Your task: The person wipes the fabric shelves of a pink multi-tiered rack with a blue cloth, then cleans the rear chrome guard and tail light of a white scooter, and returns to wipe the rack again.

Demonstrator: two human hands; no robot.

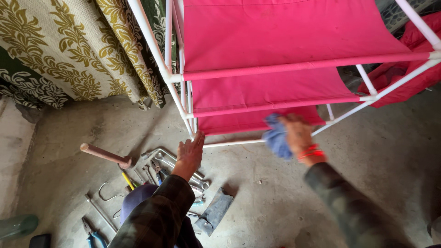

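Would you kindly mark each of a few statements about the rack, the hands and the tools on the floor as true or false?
1. The right hand holds a blue cloth against the rack. True.
2. The rack's fabric shelves are green. False: they are pink, on a white tube frame.
3. The left hand grips a hammer. False: it is open and empty, fingertips by the frame's lower corner.
4. Tools, among them spanners and blue-handled pliers, lie on the concrete floor. True.
5. The patterned curtain hangs right of the rack. False: it hangs to the left.
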